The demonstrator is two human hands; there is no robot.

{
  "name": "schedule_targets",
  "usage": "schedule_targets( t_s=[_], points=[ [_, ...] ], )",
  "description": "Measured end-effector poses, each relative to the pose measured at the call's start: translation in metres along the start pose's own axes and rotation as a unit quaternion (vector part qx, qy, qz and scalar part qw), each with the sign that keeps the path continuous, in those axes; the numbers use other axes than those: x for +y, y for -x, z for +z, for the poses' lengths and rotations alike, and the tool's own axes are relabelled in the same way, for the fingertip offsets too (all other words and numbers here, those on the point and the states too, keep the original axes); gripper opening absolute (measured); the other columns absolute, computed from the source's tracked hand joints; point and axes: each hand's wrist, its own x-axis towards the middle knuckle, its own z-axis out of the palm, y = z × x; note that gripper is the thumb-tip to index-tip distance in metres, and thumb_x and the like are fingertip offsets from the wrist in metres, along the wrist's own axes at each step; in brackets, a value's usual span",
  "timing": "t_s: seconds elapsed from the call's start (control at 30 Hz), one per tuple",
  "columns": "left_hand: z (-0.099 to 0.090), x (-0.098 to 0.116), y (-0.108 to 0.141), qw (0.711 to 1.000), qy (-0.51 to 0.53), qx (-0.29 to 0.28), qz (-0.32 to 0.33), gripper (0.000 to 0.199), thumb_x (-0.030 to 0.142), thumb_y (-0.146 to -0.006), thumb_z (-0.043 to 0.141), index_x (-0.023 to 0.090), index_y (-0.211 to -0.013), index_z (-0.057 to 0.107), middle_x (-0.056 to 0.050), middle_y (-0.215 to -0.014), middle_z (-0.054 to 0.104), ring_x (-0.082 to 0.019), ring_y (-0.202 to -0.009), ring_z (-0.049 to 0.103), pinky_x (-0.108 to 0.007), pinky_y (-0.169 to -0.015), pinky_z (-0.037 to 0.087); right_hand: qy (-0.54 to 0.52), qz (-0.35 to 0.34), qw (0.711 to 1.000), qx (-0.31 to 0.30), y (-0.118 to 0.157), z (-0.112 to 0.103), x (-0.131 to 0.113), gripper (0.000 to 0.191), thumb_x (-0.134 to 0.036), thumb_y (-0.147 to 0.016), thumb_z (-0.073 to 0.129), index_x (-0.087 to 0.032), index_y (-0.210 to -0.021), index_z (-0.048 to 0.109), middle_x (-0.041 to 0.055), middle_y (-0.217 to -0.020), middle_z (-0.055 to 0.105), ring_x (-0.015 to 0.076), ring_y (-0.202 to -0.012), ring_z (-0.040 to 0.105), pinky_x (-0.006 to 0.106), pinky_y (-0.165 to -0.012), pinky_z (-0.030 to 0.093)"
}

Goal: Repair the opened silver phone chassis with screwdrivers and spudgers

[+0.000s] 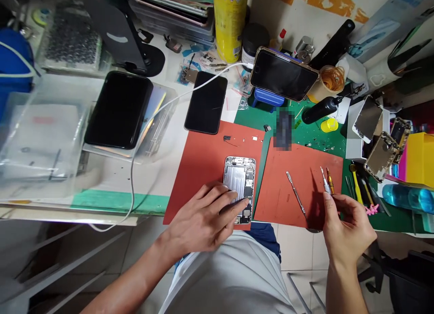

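An opened phone with its inner parts exposed (249,176) lies on the left red mat, its upper end away from me. My left hand (210,214) rests across its lower half with fingers stretched out, the fingertips touching the inside. Over at the right mat's edge, my right hand (349,226) is closed, thumb and fingers pinched around a silver screwdriver (326,180) that points away from me. A gold screwdriver (330,180) is right beside it; its lower end is hidden by my fingers. A thin metal pry tool (296,194) lies slanted on the right red mat (271,187).
Small loose parts (227,138) are beyond the opened phone. A dark phone (206,101) lies at the back, another (118,108) on plastic boxes at left. A propped phone (285,74) trails a white cable (132,178). Phone shells (379,156) stand at right.
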Motion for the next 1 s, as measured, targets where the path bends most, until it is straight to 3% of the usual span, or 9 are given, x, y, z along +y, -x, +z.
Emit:
schedule_targets(
  t_s=[0.13,0.27,0.53,0.63,0.73,0.8,0.9,1.0],
  points=[
    [0.000,0.000,-0.002,1.000,-0.018,-0.011,0.002,0.043,0.021,-0.099,0.061,0.020,-0.140,0.072,-0.012,-0.117,0.069,-0.031,-0.107,0.057,-0.052,-0.104,0.049,0.085,-0.149,0.985,-0.021,-0.005,0.008,0.008,0.018,-0.036,-0.098,0.080,-0.018,-0.099,0.077,0.0080,-0.090,0.079,0.0212,-0.074,0.073,0.032,-0.069,0.055],
    [0.000,0.001,-0.004,1.000,-0.023,-0.019,0.002,0.044,0.021,-0.099,0.060,0.019,-0.142,0.071,-0.012,-0.118,0.067,-0.031,-0.111,0.057,-0.052,-0.106,0.048,0.116,-0.232,0.966,-0.018,-0.009,0.018,0.007,0.007,-0.025,-0.100,0.076,-0.018,-0.102,0.075,0.0075,-0.091,0.079,0.0229,-0.080,0.072,0.033,-0.073,0.055],
    [0.000,0.002,-0.007,0.999,-0.022,-0.040,0.002,0.048,0.019,-0.099,0.060,0.019,-0.147,0.068,-0.012,-0.120,0.066,-0.031,-0.114,0.057,-0.053,-0.109,0.045,0.156,-0.254,0.953,-0.061,-0.008,0.025,0.011,0.008,-0.019,-0.102,0.071,-0.014,-0.108,0.072,0.0106,-0.096,0.079,0.0250,-0.087,0.068,0.035,-0.081,0.054],
    [-0.001,0.002,-0.007,0.999,-0.019,-0.041,-0.006,0.048,0.021,-0.100,0.061,0.021,-0.147,0.068,-0.012,-0.122,0.066,-0.031,-0.115,0.057,-0.054,-0.109,0.047,0.140,-0.251,0.957,-0.047,-0.003,0.018,-0.001,0.011,-0.019,-0.101,0.074,-0.014,-0.110,0.073,0.0132,-0.102,0.079,0.0265,-0.093,0.070,0.038,-0.086,0.055],
    [-0.004,0.002,-0.005,1.000,0.003,-0.026,-0.013,0.046,0.021,-0.101,0.061,0.022,-0.147,0.067,-0.012,-0.124,0.066,-0.031,-0.116,0.057,-0.054,-0.105,0.050,0.032,-0.218,0.973,-0.072,0.015,0.007,-0.028,0.009,-0.016,-0.100,0.074,-0.016,-0.109,0.074,0.0093,-0.099,0.079,0.0235,-0.089,0.073,0.036,-0.086,0.057],
    [-0.006,0.003,-0.001,0.999,0.015,0.006,-0.034,0.044,0.017,-0.101,0.062,0.021,-0.145,0.066,-0.013,-0.125,0.065,-0.030,-0.115,0.059,-0.051,-0.100,0.054,-0.094,-0.142,0.974,-0.150,0.033,0.003,-0.050,0.006,-0.018,-0.103,0.071,-0.019,-0.106,0.075,0.0062,-0.095,0.079,0.0193,-0.081,0.074,0.030,-0.078,0.060],
    [-0.006,0.011,0.004,0.992,0.019,0.068,-0.108,0.046,0.008,-0.102,0.062,0.018,-0.147,0.061,-0.014,-0.124,0.065,-0.026,-0.112,0.065,-0.041,-0.095,0.059,-0.215,0.004,0.929,-0.301,0.060,0.007,-0.077,0.014,-0.031,-0.106,0.067,-0.021,-0.108,0.077,0.0052,-0.093,0.079,0.0158,-0.070,0.073,0.023,-0.058,0.059],
    [-0.004,0.025,0.009,0.970,0.032,0.125,-0.206,0.040,0.005,-0.104,0.061,0.019,-0.142,0.063,-0.010,-0.122,0.068,-0.018,-0.105,0.072,-0.028,-0.092,0.060,-0.252,0.120,0.893,-0.353,0.074,0.020,-0.093,0.028,-0.045,-0.104,0.067,-0.021,-0.111,0.079,0.0066,-0.095,0.080,0.0160,-0.067,0.073,0.023,-0.054,0.058]
  ],
)
